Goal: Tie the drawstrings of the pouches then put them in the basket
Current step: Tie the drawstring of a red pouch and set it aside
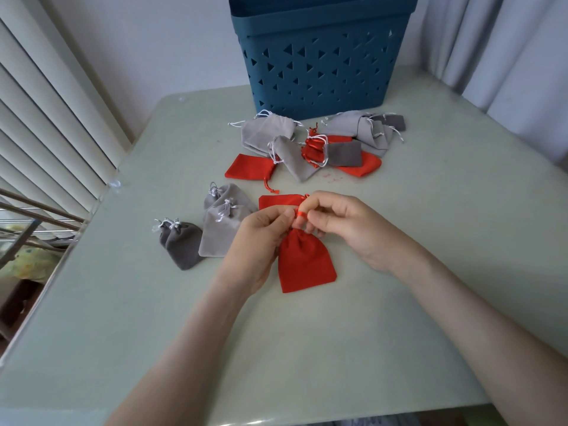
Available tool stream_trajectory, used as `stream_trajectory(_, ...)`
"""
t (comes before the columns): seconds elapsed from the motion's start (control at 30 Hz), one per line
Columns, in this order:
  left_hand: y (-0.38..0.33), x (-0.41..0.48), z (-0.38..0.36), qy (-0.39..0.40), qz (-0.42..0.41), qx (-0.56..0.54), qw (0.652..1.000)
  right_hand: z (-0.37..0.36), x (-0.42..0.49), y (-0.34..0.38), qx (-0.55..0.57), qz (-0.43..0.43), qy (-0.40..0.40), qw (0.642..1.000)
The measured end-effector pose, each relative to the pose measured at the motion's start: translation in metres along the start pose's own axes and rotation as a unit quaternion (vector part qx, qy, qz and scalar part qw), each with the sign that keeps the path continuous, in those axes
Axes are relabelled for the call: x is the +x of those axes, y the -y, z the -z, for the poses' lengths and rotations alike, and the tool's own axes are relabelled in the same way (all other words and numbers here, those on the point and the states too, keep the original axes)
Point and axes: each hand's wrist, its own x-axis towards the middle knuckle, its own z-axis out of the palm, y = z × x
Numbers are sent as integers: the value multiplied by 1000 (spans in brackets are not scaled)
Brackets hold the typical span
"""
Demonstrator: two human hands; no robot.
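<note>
The red pouch (pixel 304 262) lay near the middle of the table (pixel 430 241), between the person's two hands. Its long axis ran near to far, leaning a little: the gathered mouth pointed to the far side, toward the basket (pixel 319 56), and the flat closed bottom pointed to the near edge and slightly right.

The left hand (pixel 261 241) pinched the puckered neck of the pouch between thumb and curled fingers, a narrow grip. The right hand (pixel 347 229) met it just to the right, fingers curled, with the red drawstring (pixel 299 214) looped round one fingertip and held tight. Whether a knot was formed could not be told.

A second red pouch (pixel 279 202) lay just beyond the hands, partly hidden by them. To the left lay cinched pouches: a dark grey pouch (pixel 181 247) nearest the left edge, and two light grey pouches (pixel 219 235) overlapping beside it, their white cords bunched at the far ends.

Farther off, just in front of the basket, a loose pile of pouches (pixel 353 130) in grey and red lay overlapping, cords trailing. The basket, dark blue with triangular holes, stood upright at the far edge. Blinds (pixel 46 103) ran along the left side, and a curtain (pixel 507 41) hung at the far right.
</note>
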Motion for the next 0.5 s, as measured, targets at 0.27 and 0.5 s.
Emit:
stream_trajectory(0.27,6,0,-1,-43,-58,123,990,-3,1,-3,-121,37,-59,990)
stream_trajectory(0.5,7,-6,-4,-17,-108,199,974,-4,4,-7,-137,40,-111,984)
